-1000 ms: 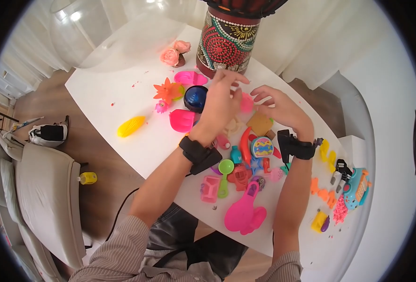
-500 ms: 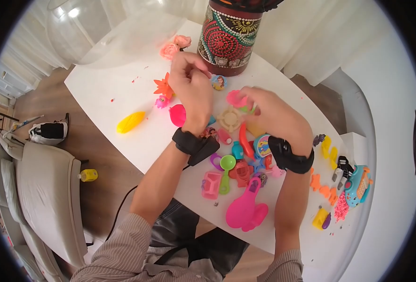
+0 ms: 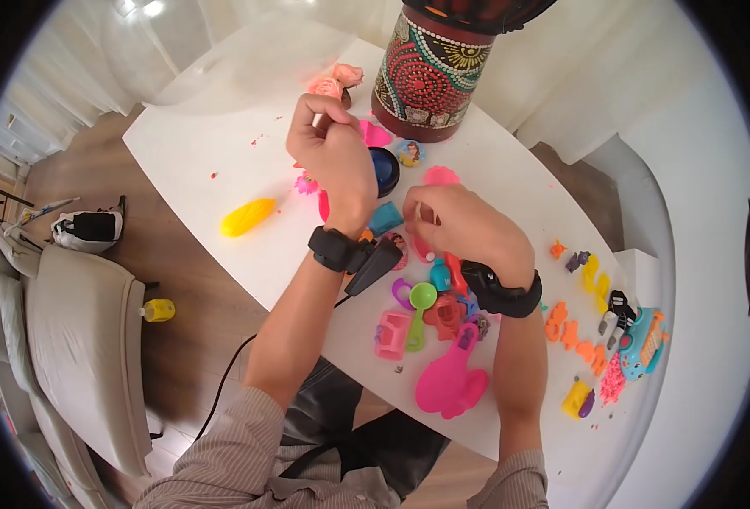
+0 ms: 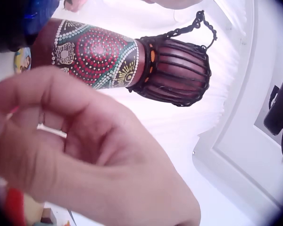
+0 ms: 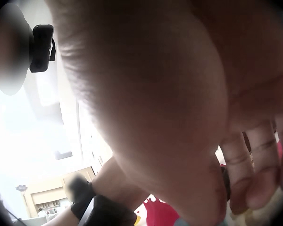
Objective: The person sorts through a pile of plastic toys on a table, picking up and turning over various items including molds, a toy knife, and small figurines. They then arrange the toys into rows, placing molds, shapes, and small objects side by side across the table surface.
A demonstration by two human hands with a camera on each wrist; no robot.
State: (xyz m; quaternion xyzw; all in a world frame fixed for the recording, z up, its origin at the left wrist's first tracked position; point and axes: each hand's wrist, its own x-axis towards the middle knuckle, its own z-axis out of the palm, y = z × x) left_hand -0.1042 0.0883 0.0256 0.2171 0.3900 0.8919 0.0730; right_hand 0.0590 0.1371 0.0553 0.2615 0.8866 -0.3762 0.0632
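Note:
In the head view my left hand (image 3: 332,165) hovers above the toys at the left, fingers loosely curled, nothing visible in them. It partly covers a pink flower (image 3: 306,183) and a blue ball in a dark rim (image 3: 386,172). In the left wrist view the thumb and index finger (image 4: 52,96) bend toward each other, tips at the frame edge. My right hand (image 3: 470,227) hangs over the middle of the pile with its fingers bent downward, beside a teal block (image 3: 384,218) and a long pink toy (image 3: 421,246). The right fingertips are partly hidden.
A painted drum (image 3: 432,81) stands at the back of the white table (image 3: 197,144). Nearer me lie a pink paddle-shaped toy (image 3: 444,382), a green scoop (image 3: 423,297) and a pink mould (image 3: 392,335). A yellow corn toy (image 3: 248,217) lies left, a teal toy (image 3: 643,342) right.
My left hand has moved left from above the middle of the pile, uncovering a round picture badge near the drum. My right hand has come down and inward over the pile.

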